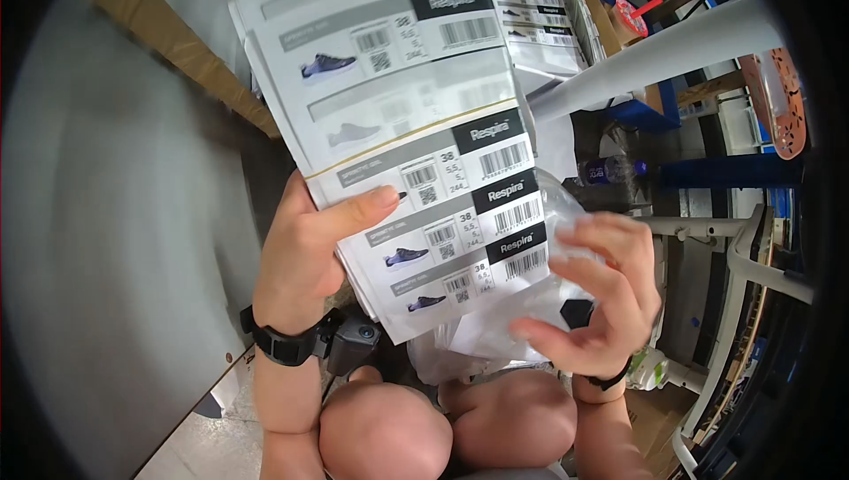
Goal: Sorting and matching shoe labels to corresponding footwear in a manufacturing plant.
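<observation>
My left hand (305, 232) grips a thick stack of printed shoe label sheets (424, 254) by its left edge, thumb on top and the other fingers out of sight beneath. A thin yellowish rubber band (416, 138) runs across the sheets. Each label carries a small dark shoe picture, barcodes and a black block. Just right of the stack's lower end, my right hand (610, 294) is held with its fingers curved and apart, slightly blurred, with nothing visible in it. Crumpled clear plastic (478, 338) lies below the stack, partly hidden by it.
A box with more label sheets (535, 20) stands at the far right, behind a white metal tube (663, 55). On the left rises a large grey panel (133, 215). A bottle with a purple label (610, 169) lies at the right, near a white metal frame (743, 241).
</observation>
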`<action>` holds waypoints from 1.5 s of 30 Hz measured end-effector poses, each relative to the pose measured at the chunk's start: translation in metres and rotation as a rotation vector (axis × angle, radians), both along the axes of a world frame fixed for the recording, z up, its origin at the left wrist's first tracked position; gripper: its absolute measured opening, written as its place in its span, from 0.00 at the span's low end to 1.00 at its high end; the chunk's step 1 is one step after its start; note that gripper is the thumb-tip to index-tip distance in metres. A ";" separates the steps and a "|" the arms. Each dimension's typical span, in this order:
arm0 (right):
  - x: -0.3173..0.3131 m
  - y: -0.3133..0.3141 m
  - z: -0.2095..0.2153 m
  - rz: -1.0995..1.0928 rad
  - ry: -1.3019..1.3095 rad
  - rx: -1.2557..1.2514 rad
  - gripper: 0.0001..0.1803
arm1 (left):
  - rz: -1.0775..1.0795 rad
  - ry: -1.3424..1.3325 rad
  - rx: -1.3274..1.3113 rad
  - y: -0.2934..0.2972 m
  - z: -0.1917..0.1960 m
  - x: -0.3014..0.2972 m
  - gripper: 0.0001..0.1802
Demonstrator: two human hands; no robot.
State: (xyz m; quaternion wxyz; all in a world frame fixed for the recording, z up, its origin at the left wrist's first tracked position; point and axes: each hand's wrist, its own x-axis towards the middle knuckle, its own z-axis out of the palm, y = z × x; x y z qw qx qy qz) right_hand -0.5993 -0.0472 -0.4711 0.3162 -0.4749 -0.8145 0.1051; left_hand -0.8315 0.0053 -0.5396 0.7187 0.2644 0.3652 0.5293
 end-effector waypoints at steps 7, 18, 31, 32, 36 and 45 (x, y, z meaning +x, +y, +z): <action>0.003 -0.005 -0.068 0.195 -0.261 -0.186 0.32 | -0.066 -0.019 -0.165 -0.011 -0.035 -0.014 0.25; 0.017 0.006 -0.073 0.232 -0.068 -0.244 0.19 | -0.145 0.096 -0.128 -0.019 -0.037 -0.011 0.24; -0.021 0.072 -0.056 -0.195 0.527 -0.165 0.21 | 0.017 0.926 0.109 -0.025 -0.020 -0.006 0.17; -0.009 0.067 -0.060 -0.230 0.279 0.176 0.25 | 0.098 0.952 -0.065 -0.024 -0.018 -0.005 0.15; 0.023 0.028 -0.057 0.271 0.191 -0.050 0.24 | 0.128 0.725 -0.025 -0.020 -0.022 -0.004 0.18; 0.024 0.045 -0.072 0.421 -0.237 -0.066 0.22 | 0.094 0.570 -0.109 -0.019 -0.036 -0.017 0.18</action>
